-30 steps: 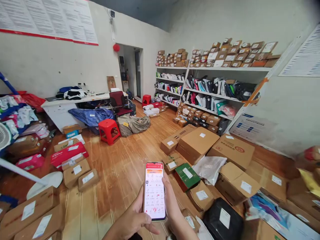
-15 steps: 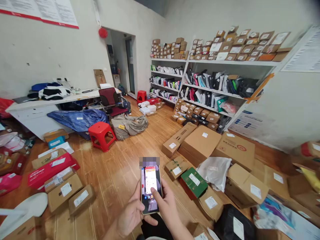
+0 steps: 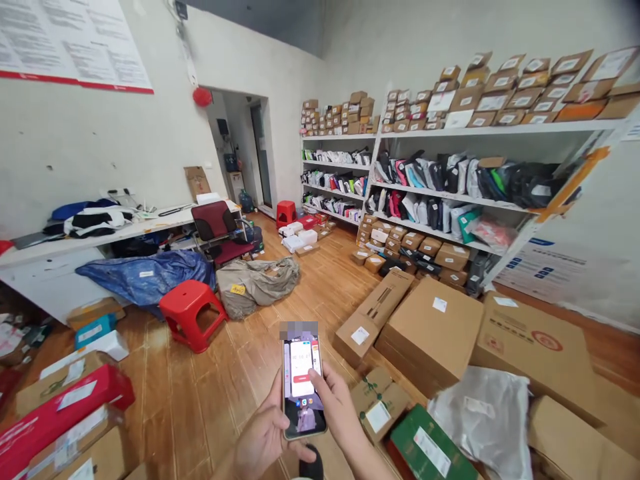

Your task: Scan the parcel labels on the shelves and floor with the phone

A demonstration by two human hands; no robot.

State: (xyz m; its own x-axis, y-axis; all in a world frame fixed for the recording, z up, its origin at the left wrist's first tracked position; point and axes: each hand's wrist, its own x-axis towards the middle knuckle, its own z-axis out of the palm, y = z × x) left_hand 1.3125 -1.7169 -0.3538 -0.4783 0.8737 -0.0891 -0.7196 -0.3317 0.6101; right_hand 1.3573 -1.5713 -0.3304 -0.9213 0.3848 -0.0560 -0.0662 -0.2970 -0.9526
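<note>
A smartphone (image 3: 303,420) is held upright in front of me, its lit screen showing a white card with a red button over a purple background. My left hand (image 3: 265,427) wraps round its left side and lower back, with fingers showing below the bottom edge. My right hand (image 3: 337,403) is against the right edge, its thumb lying over the screen near the red button. How far the right fingers curl behind the phone is hidden.
Cardboard boxes (image 3: 433,333), a green box (image 3: 425,443) and a grey plastic parcel (image 3: 483,413) lie at right. Loaded shelves (image 3: 453,130) line the back wall. A red stool (image 3: 193,313), a grey sack (image 3: 257,283) and a desk (image 3: 165,220) stand at left.
The view has come forward, so the stool and boxes look larger and nearer. On the phone, the card has changed to one with a red button, and the right thumb has moved up.
</note>
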